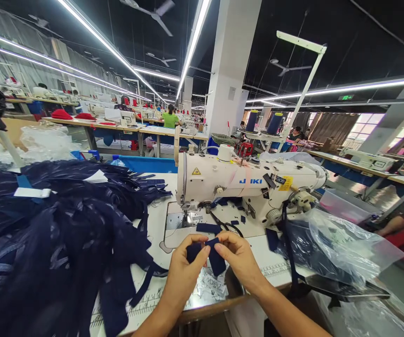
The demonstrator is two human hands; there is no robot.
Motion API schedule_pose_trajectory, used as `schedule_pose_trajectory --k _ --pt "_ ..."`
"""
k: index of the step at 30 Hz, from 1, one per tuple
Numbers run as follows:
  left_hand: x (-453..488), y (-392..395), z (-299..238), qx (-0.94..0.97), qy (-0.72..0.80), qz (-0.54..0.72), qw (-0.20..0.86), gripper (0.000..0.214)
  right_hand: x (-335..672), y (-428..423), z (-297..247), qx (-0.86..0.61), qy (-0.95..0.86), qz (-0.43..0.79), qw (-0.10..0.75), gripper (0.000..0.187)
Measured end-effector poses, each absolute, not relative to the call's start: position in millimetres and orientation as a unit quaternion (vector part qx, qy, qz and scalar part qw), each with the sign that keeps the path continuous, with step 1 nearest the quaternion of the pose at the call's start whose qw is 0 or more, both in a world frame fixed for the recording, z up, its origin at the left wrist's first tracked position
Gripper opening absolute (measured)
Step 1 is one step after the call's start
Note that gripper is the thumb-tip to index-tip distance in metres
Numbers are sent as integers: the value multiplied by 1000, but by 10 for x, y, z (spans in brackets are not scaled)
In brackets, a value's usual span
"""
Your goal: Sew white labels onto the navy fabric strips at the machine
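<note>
Both hands pinch a short navy fabric strip in front of the sewing machine. My left hand grips its left part between thumb and fingers, while my right hand holds the upper right part; one end hangs down between them. Just beyond my fingers, another navy fabric piece lies on the machine bed. A pair of black-handled scissors rests behind it, partly hidden by my right hand. The machine's presser foot is up and to the left of my hands.
A large heap of navy strips covers the table's left side. Clear plastic bags with dark contents lie at the right edge. A printed ruler runs along the table front. Thread cones stand behind the machine; other people sit farther back.
</note>
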State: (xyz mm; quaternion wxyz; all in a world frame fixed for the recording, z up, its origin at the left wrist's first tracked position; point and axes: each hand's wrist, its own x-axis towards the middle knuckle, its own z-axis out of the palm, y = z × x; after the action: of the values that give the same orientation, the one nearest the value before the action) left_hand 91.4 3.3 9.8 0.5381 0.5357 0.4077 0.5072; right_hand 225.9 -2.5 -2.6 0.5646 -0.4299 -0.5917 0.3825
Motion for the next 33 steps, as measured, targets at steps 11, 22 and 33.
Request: schedule_pose_trajectory --k 11,22,33 --pt "902 23 40 510 398 576 499 26 2090 -122 -6 -415 -655 356 521 32" --pt "1037 -133 142 525 405 546 513 36 2358 -208 27 -500 -726 172 440 11" --pt "889 -199 47 526 418 589 449 33 3420 -140 -138 -679 -629 -326 192 30"
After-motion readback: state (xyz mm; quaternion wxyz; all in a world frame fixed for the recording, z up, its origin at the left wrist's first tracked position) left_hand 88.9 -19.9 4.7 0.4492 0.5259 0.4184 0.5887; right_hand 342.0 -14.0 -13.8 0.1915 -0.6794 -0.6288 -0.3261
